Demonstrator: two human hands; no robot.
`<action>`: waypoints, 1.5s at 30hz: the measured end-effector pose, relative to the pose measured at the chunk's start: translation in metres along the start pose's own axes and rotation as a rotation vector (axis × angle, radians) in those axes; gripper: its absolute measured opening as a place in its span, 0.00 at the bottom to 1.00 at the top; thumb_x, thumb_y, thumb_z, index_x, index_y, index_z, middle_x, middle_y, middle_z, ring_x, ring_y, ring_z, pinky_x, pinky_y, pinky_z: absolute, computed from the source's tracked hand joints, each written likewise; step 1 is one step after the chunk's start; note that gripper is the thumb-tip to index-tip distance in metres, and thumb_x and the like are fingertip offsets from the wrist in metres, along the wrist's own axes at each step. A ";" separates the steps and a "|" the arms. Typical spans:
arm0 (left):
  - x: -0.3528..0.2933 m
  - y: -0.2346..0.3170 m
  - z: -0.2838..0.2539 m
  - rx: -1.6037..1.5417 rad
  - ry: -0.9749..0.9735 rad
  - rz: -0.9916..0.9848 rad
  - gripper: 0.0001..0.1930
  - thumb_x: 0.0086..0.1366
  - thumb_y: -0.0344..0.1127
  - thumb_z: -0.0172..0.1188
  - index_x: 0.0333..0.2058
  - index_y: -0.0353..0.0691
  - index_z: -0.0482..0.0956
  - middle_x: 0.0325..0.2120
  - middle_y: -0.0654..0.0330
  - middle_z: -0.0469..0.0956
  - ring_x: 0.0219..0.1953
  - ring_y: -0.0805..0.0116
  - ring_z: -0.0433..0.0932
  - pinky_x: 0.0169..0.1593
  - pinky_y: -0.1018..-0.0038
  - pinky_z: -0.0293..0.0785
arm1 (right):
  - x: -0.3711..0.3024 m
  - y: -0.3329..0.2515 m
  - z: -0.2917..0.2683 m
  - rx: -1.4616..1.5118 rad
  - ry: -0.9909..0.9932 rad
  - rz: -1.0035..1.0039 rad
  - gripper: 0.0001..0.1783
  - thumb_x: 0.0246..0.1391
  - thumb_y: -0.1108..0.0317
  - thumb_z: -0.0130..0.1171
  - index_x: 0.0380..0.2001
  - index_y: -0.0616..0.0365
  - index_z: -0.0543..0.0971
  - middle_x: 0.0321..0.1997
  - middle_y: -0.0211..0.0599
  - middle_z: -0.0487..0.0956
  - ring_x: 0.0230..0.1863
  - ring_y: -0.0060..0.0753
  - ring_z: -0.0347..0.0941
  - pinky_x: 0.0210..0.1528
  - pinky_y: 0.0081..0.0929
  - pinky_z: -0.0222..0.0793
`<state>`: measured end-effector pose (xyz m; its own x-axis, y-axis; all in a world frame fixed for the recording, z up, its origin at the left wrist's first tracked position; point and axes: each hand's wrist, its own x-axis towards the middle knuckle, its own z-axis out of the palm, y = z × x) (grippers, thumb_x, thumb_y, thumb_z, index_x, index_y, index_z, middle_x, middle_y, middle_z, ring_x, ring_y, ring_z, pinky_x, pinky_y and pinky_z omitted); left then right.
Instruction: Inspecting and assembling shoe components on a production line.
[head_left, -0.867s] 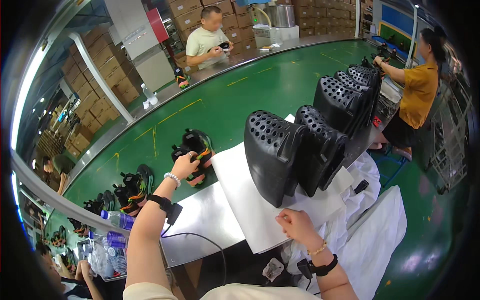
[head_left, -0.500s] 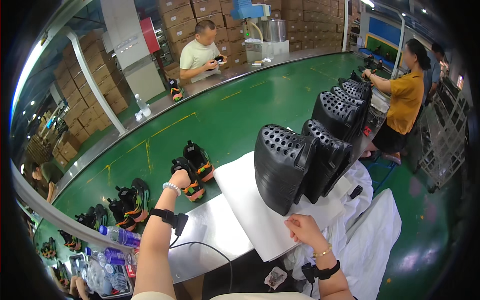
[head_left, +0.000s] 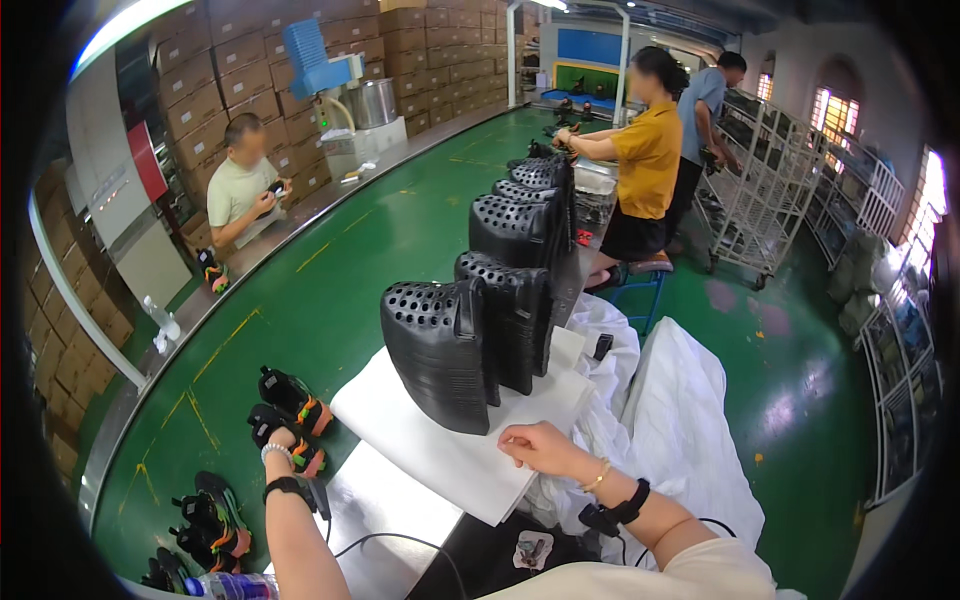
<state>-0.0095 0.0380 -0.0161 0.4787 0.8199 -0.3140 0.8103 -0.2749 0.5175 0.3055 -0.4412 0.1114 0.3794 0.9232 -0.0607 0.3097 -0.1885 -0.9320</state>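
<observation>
My left hand (head_left: pixel 281 441) is closed on a black sneaker (head_left: pixel 313 462) with an orange and green sole; its fingertips are partly hidden. Right beside it stands a similar sneaker (head_left: pixel 290 392), on the green surface. Loosely curled, my right hand (head_left: pixel 540 447) rests at the edge of some white paper sheets (head_left: pixel 440 460), and I see nothing in its fingers. Tall, curved black plastic pieces (head_left: pixel 430 350) with round holes across their tops stand on the paper, just beyond that hand.
More sneakers (head_left: pixel 215 515) and a bottle (head_left: pixel 235 586) are at lower left. White cloth (head_left: pixel 680 440) hangs at the right, past my right forearm. A cable (head_left: pixel 400 537) crosses the metal tabletop (head_left: pixel 385 505). Across the green conveyor (head_left: pixel 330 290) stands one person; others work far right, near a wheeled rack (head_left: pixel 765 190).
My view has swung to the right, so the bench and sneakers sit further left and more racks show. My left hand stays on the sneaker; my right hand stays by the paper, still curled.
</observation>
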 end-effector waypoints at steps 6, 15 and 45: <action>-0.028 -0.001 0.022 0.343 0.546 0.060 0.19 0.55 0.37 0.56 0.43 0.30 0.76 0.47 0.40 0.73 0.51 0.49 0.72 0.55 0.62 0.67 | -0.005 -0.137 -0.055 -0.330 0.304 -0.524 0.10 0.53 0.62 0.57 0.32 0.56 0.76 0.16 0.38 0.74 0.17 0.36 0.72 0.22 0.29 0.65; -0.082 0.069 -0.015 0.616 0.204 0.065 0.16 0.57 0.35 0.54 0.42 0.33 0.76 0.45 0.43 0.73 0.50 0.52 0.71 0.54 0.63 0.65 | 0.069 -0.190 -0.062 -0.909 0.589 -0.403 0.25 0.53 0.46 0.54 0.36 0.60 0.75 0.20 0.45 0.77 0.27 0.45 0.77 0.29 0.39 0.70; -0.186 0.042 0.064 -1.030 1.202 0.133 0.24 0.56 0.23 0.49 0.54 0.32 0.62 0.53 0.49 0.63 0.55 0.54 0.66 0.56 0.64 0.64 | 0.147 -0.249 0.193 -1.132 -0.276 -0.568 0.35 0.36 0.36 0.65 0.20 0.65 0.79 0.22 0.45 0.79 0.27 0.41 0.78 0.32 0.33 0.74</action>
<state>-0.0429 -0.1585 0.0129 -0.4151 0.8581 0.3022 -0.0184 -0.3400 0.9403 0.1156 -0.1938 0.2657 -0.1970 0.9794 0.0439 0.9792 0.1988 -0.0407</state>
